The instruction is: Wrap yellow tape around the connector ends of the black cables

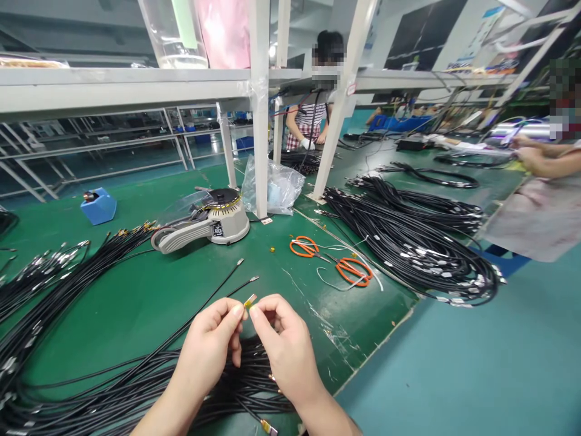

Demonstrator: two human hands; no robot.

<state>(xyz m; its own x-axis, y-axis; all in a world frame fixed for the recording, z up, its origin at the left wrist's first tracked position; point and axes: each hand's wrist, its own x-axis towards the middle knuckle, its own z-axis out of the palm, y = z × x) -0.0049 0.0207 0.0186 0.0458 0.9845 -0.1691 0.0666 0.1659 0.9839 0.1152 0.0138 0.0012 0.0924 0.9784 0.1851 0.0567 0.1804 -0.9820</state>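
Note:
My left hand (213, 336) is closed in a pinch on the end of a black cable, just below its metal connector (253, 298). A small piece of yellow tape (247, 304) is wrapped around the cable end at my fingertips. Close beside it, my right hand (284, 339) pinches thumb against forefinger at the tape's edge. Beneath both hands lies a bundle of black cables (149, 381) with metal ends. Two loose cable ends (239, 263) point away from me just beyond my left hand. My fingers partly hide the held cable.
A round tape dispenser (229, 221) stands ahead, near a blue tape holder (98, 207). Orange-handled scissors (304, 246) lie right of centre. Coiled black cables (408, 242) cover the right side. Shelf posts (262, 121) rise from the green table (290, 339). Two people work nearby.

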